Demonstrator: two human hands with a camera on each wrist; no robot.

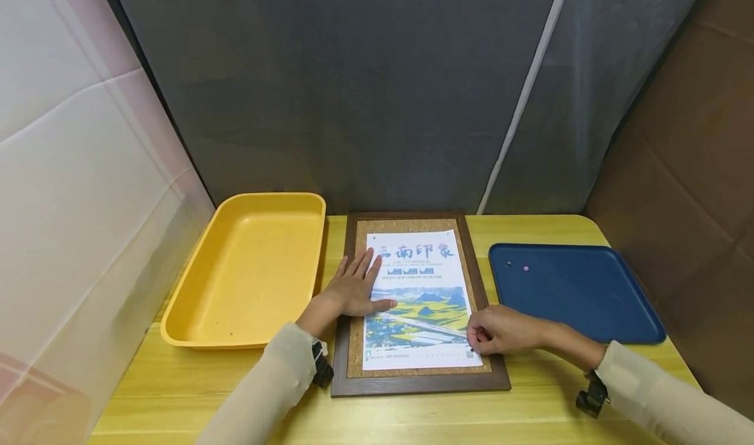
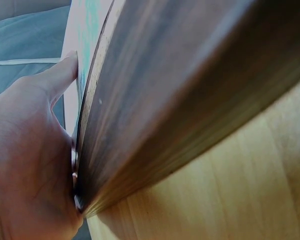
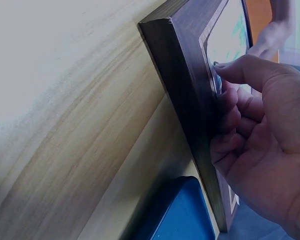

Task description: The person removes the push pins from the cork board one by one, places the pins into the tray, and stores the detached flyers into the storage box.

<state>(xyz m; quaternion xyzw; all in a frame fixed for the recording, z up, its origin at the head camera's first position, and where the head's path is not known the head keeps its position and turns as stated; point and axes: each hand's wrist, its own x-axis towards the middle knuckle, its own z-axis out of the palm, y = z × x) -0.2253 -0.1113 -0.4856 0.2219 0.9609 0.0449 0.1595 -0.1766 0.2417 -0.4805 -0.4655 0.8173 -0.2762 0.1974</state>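
Note:
A printed poster (image 1: 418, 320) with blue lettering and a landscape picture lies on a cork board (image 1: 406, 226) in a dark brown wooden frame (image 1: 421, 385). My left hand (image 1: 355, 288) rests spread on the poster's left side, fingers straight and thumb pointing right. At the poster's lower right corner, my right hand (image 1: 501, 329) has its fingers curled and pinches a small pushpin (image 3: 216, 64), mostly hidden by the thumb and fingertips. Tiny dark pins (image 1: 374, 237) show near the poster's two top corners.
A yellow tray (image 1: 241, 268) stands on the left of the wooden table (image 1: 177, 399). On the right is a blue tray (image 1: 577, 294) holding a pink pin (image 1: 526, 268) and a small metallic-looking pin (image 1: 509, 264). Grey, white and brown sheets surround the table.

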